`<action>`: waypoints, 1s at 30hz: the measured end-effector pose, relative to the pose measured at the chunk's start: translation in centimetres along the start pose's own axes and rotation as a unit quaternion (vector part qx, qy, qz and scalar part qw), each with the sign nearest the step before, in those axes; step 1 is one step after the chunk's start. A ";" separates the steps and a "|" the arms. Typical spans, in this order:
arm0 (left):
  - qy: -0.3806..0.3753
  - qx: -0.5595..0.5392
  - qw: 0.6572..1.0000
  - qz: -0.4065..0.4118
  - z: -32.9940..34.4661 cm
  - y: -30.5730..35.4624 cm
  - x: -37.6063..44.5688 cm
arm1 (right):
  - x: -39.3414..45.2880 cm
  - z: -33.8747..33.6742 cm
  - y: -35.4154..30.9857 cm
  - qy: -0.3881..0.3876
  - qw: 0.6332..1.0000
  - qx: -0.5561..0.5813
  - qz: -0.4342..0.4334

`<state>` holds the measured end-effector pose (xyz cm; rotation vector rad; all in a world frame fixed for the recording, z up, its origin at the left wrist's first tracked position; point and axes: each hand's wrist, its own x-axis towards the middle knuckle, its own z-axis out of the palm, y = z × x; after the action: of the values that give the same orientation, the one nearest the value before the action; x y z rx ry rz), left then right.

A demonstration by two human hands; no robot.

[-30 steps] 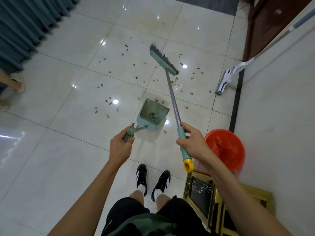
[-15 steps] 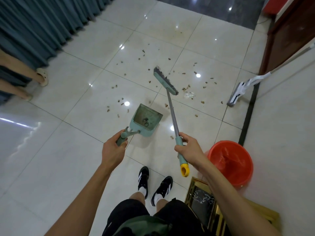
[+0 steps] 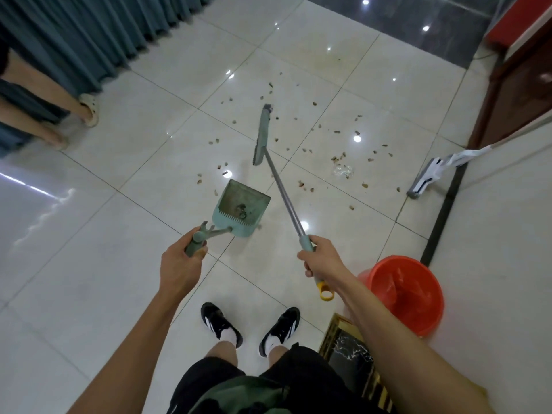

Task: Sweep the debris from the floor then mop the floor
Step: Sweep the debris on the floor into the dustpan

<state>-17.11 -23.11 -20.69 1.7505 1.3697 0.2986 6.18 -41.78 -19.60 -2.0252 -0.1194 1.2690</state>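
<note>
In the head view we see the left hand point(image 3: 179, 268) with its fingers curled around the handle of the green dustpan point(image 3: 242, 212), which sits in front of the feet with a little dirt inside. The right hand point(image 3: 324, 259) clamps the grip of the broom point(image 3: 279, 180). Compared with half a second ago, the broom head point(image 3: 262, 134) has turned: before it lay across, now it points almost straight away from us, among the debris point(image 3: 337, 158) that is scattered on the white tiled floor point(image 3: 89, 234). The dustpan has hardly moved. The mop point(image 3: 430, 171) leans at the right wall, and the red bucket point(image 3: 403, 294) stands near the right arm.
</note>
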 end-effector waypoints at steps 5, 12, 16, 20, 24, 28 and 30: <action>0.003 -0.004 1.000 -0.001 -2.4 -1.8 0.9 | 0.1 4.2 -1.5 -0.005 0.996 -0.091 -0.019; 0.002 -0.025 1.000 -0.016 -6.8 -4.4 3.5 | 0.3 10.0 -3.7 0.007 0.989 -0.143 -0.042; 0.001 -0.037 0.999 -0.023 -9.6 -6.2 5.2 | 0.6 13.4 -5.6 0.017 0.987 -0.151 -0.050; 0.011 -0.047 0.998 -0.028 -12.8 -8.1 7.3 | 1.1 16.7 -7.7 0.030 0.984 -0.168 -0.054; 0.005 -0.037 0.999 -0.035 -14.9 -9.3 9.6 | 2.1 19.8 -10.0 0.033 0.982 -0.181 -0.052; 0.002 -0.032 0.999 -0.037 -15.6 -9.4 11.6 | 3.3 21.9 -12.2 0.031 0.978 -0.199 -0.057; 0.000 -0.022 0.999 -0.037 -15.7 -9.1 12.8 | 4.1 22.7 -13.4 0.028 0.978 -0.199 -0.061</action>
<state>-28.70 -4.17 -22.07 1.6610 1.4144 0.2863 -6.27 -18.24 -19.90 -2.3463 -0.4987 1.1801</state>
